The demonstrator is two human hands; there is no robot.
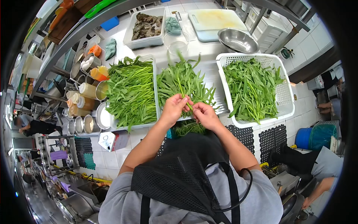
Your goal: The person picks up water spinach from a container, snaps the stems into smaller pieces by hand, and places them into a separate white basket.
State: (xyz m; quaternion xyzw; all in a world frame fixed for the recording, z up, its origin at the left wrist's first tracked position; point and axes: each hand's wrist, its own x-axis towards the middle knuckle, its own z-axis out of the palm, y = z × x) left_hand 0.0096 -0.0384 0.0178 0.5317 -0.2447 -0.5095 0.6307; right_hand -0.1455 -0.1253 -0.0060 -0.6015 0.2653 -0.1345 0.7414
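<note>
Both hands meet over a pile of leafy green stems [182, 80] on the steel counter. My left hand [175, 108] pinches a green stem [189, 106], and my right hand [204, 115] closes on the lower end of that stem. A clear tub [155, 80] full of long greens [134, 89] is to the left of the pile. To the right, a white perforated basket [286, 95] holds more greens [253, 89]. Below my hands, some greens [188, 128] show at the counter's front edge, partly hidden by the apron.
Behind are a tub of shellfish [147, 28], clear container [176, 42], steel bowl [238, 40] and cutting boards [214, 22]. Sauce bottles [86, 100] and small bowls [89, 123] line the left. A person [328, 164] is at the lower right, another [35, 125] far left.
</note>
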